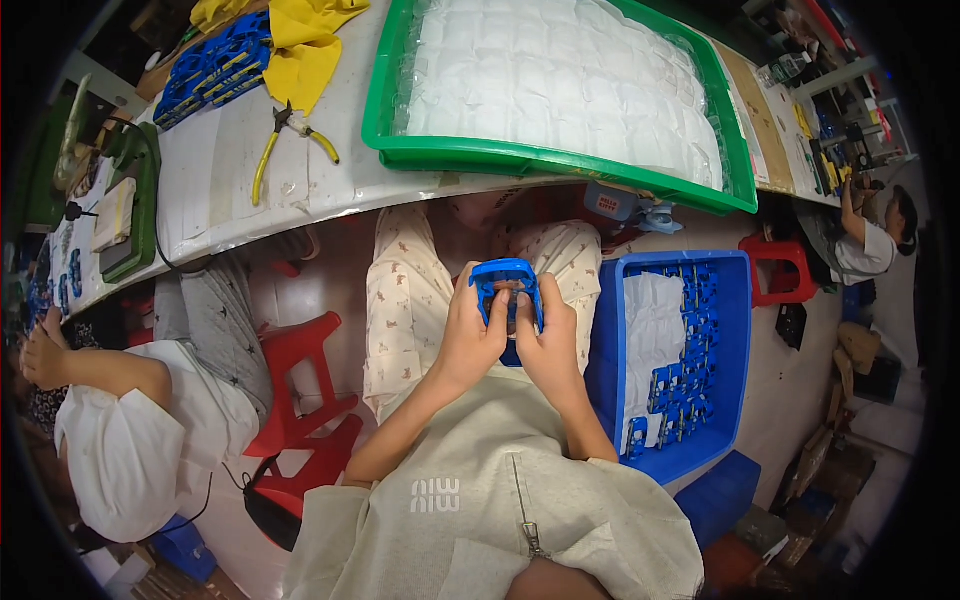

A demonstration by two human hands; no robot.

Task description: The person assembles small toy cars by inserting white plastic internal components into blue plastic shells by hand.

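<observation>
Over my lap, both hands grip a blue plastic frame-shaped part (503, 268) with an opening in its middle. My left hand (472, 335) is closed round its left side, the thumb pressing into the opening. Round the right side closes my right hand (552, 342), its thumb also on the inner part. What lies under the thumbs is partly hidden. To the right of my legs stands a blue bin (737, 370), where several similar blue parts (690, 375) lie in rows beside white padded sheets (653, 315).
On the table ahead sit a green tray (470, 158) of white padded pockets, yellow-handled cutting pliers (266, 165), stacked blue parts (215, 65) and a yellow cloth (305, 55). Red stools (300, 375) stand at left. One person (150, 430) sits at left, another (870, 245) at far right.
</observation>
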